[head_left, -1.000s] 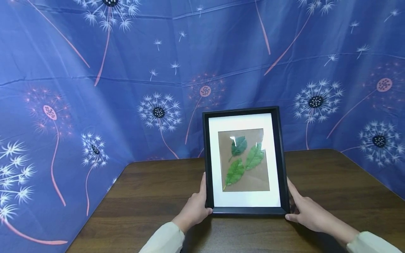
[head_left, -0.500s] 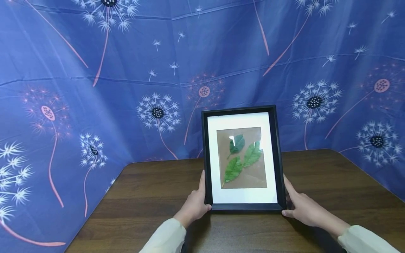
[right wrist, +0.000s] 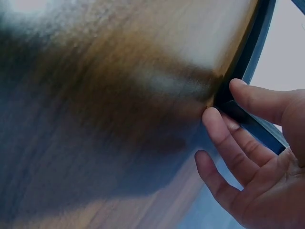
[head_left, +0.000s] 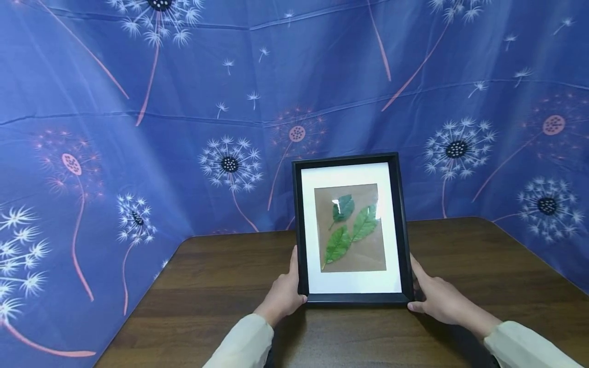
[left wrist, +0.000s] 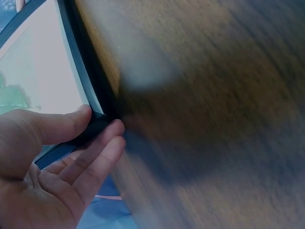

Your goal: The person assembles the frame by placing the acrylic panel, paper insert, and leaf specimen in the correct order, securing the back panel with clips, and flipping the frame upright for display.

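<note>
A black picture frame (head_left: 353,299) with a white mat stands nearly upright, leaning slightly back, right of centre in the head view. Behind its glass several green leaves (head_left: 352,227) lie on a brown backing. My left hand (head_left: 281,294) grips the lower left corner, its thumb (left wrist: 71,123) on the front and its fingers (left wrist: 102,162) around the side. At the opposite lower corner my right hand (head_left: 439,299) holds the frame, thumb (right wrist: 259,101) on the front edge and fingers (right wrist: 233,148) along the side. The frame's back is hidden.
The brown wooden table (head_left: 221,291) extends to both sides of the frame and behind it. A blue cloth (head_left: 184,168) with a dandelion print hangs behind the table and along its left and right sides.
The picture frame has shifted slightly left and up in the head view, its lower right corner most. Both hands have stayed on its lower corners, the right hand moving left with it.
</note>
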The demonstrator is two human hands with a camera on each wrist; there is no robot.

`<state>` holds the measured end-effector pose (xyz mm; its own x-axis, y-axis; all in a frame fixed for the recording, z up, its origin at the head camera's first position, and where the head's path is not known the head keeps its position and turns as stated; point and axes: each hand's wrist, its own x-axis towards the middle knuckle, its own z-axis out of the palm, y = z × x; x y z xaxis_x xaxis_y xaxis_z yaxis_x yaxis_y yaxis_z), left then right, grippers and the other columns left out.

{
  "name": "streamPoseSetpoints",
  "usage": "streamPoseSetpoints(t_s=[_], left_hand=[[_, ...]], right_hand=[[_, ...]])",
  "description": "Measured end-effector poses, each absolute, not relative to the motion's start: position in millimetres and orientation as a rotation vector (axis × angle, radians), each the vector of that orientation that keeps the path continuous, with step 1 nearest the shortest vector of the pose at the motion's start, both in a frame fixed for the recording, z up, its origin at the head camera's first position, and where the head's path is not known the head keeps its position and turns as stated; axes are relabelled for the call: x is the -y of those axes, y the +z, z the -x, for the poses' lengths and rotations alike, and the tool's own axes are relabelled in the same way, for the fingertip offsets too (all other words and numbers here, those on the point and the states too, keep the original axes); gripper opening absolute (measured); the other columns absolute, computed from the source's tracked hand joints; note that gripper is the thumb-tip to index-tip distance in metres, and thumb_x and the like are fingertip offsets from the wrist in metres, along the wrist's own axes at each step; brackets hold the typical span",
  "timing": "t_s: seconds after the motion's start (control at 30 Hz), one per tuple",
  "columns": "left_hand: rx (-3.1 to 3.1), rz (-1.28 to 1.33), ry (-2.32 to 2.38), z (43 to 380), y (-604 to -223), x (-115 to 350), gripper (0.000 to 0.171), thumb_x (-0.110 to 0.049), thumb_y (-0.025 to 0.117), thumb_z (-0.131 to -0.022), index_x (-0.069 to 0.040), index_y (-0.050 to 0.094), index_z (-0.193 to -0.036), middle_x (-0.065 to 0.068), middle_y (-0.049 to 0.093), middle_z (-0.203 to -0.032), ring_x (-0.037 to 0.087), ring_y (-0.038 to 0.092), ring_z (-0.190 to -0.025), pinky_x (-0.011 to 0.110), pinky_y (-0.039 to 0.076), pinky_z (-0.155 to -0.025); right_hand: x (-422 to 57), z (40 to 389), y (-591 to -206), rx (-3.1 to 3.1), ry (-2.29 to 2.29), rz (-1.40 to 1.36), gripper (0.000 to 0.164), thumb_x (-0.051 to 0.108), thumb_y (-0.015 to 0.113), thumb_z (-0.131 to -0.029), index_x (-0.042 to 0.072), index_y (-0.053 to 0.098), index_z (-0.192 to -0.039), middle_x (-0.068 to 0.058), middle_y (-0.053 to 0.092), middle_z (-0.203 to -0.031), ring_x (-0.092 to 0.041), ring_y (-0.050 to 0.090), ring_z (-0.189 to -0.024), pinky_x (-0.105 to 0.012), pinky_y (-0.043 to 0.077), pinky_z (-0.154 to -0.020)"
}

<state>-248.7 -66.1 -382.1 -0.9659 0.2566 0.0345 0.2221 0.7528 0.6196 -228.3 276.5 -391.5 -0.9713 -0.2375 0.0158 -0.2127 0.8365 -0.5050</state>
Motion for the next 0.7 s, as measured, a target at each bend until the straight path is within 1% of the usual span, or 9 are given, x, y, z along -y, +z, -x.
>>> streamPoseSetpoints(t_s=[0.1,0.23,0.33,0.43,0.53,0.6,0.7], left_hand=[[-2.899,-0.382,1.004,249.8,-381.8,65.1,0.115,0.005,0.079,-0.084,-0.01,-0.004,-0.162,0.023,0.068,-0.092,0.024,0.062,-0.071,0.048,0.055,-0.073],[-2.903,-0.379,1.014,250.4,-381.8,66.0,0.115,0.006,0.079,-0.083,-0.01,-0.003,-0.162,0.025,0.068,-0.094,0.026,0.064,-0.075,0.051,0.056,-0.078],[-2.913,-0.394,1.018,250.4,-382.2,68.1,0.116,0.006,0.08,-0.083,-0.01,-0.003,-0.162,0.025,0.068,-0.093,0.028,0.065,-0.077,0.053,0.056,-0.081],[-2.924,-0.416,1.013,250.5,-383.2,69.8,0.116,0.007,0.08,-0.082,-0.009,-0.003,-0.162,0.024,0.068,-0.09,0.028,0.065,-0.075,0.052,0.056,-0.08],[-2.928,-0.428,1.014,250.0,-383.1,69.9,0.116,0.007,0.08,-0.082,-0.009,-0.002,-0.162,0.025,0.068,-0.092,0.029,0.066,-0.078,0.053,0.056,-0.082],[-2.927,-0.429,1.014,249.8,-382.7,69.1,0.115,0.006,0.08,-0.082,-0.009,-0.001,-0.162,0.026,0.068,-0.094,0.031,0.067,-0.081,0.054,0.055,-0.085],[-2.917,-0.417,1.021,249.5,-381.3,67.2,0.115,0.006,0.08,-0.083,-0.01,-0.001,-0.162,0.026,0.068,-0.098,0.033,0.068,-0.085,0.056,0.054,-0.089]], right_hand=[[-276.0,228.6,-391.5,-2.974,-0.795,0.37,0.127,0.011,0.086,-0.08,0.009,-0.012,-0.161,-0.014,0.071,-0.103,-0.033,0.068,-0.093,-0.057,0.054,-0.076],[-274.6,229.1,-392.7,-3.005,-0.759,0.39,0.123,0.013,0.086,-0.08,0.005,-0.006,-0.161,-0.017,0.071,-0.105,-0.036,0.069,-0.095,-0.062,0.053,-0.08],[-273.5,229.9,-393.7,-3.035,-0.724,0.409,0.121,0.014,0.086,-0.08,0.002,-0.003,-0.161,-0.017,0.072,-0.105,-0.037,0.069,-0.097,-0.063,0.051,-0.083],[-273.0,230.3,-394.3,-3.047,-0.716,0.419,0.12,0.014,0.087,-0.08,0.001,-0.001,-0.161,-0.016,0.072,-0.105,-0.038,0.069,-0.098,-0.065,0.05,-0.083],[-273.7,229.9,-395.3,-3.045,-0.721,0.409,0.119,0.015,0.087,-0.08,0.002,0.001,-0.161,-0.017,0.072,-0.105,-0.039,0.069,-0.099,-0.066,0.049,-0.085],[-275.3,230.2,-396.2,-3.04,-0.721,0.404,0.119,0.015,0.087,-0.079,0.002,0.001,-0.161,-0.018,0.072,-0.105,-0.04,0.069,-0.099,-0.067,0.049,-0.085],[-277.3,230.1,-396.0,-3.026,-0.738,0.386,0.119,0.015,0.087,-0.079,0.002,0.002,-0.161,-0.02,0.072,-0.106,-0.037,0.07,-0.092,-0.066,0.05,-0.083]])
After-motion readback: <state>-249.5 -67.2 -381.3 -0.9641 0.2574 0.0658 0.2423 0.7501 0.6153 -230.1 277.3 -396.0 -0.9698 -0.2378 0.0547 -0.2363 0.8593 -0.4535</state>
